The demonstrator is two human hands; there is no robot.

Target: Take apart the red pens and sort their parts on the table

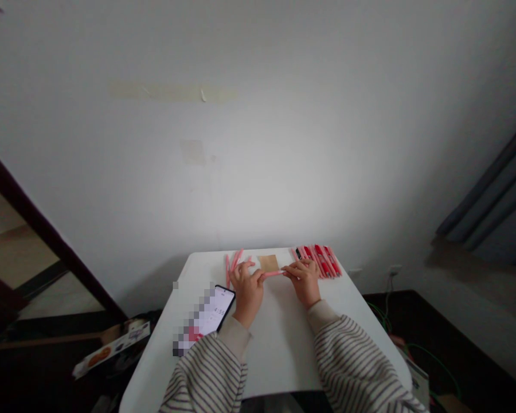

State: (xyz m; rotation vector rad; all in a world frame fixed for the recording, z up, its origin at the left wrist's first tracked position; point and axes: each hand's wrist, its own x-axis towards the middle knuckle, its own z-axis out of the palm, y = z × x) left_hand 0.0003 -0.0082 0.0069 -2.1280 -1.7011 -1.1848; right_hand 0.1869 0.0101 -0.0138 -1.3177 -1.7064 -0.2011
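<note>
A slim pink pen [273, 273] lies level between my two hands, just above or on the near edge of a small brown paper square [268, 263]. The fingers of my left hand [247, 291] pinch its left end, and those of my right hand [304, 282] close on its right end. Several loose pink pens [227, 271] lie beyond and left of my left hand, partly hidden by it. Close to my right hand is a row of pink-and-red pens [322, 261], seemingly in clear sleeves.
All this rests on a white table [279, 350] pushed against a pale wall [284, 143]. A phone [217, 310] with a lit screen lies left of my left wrist. Green cables [382, 315] and a wall socket [394, 269] are off to the right, beside a grey curtain [494, 201].
</note>
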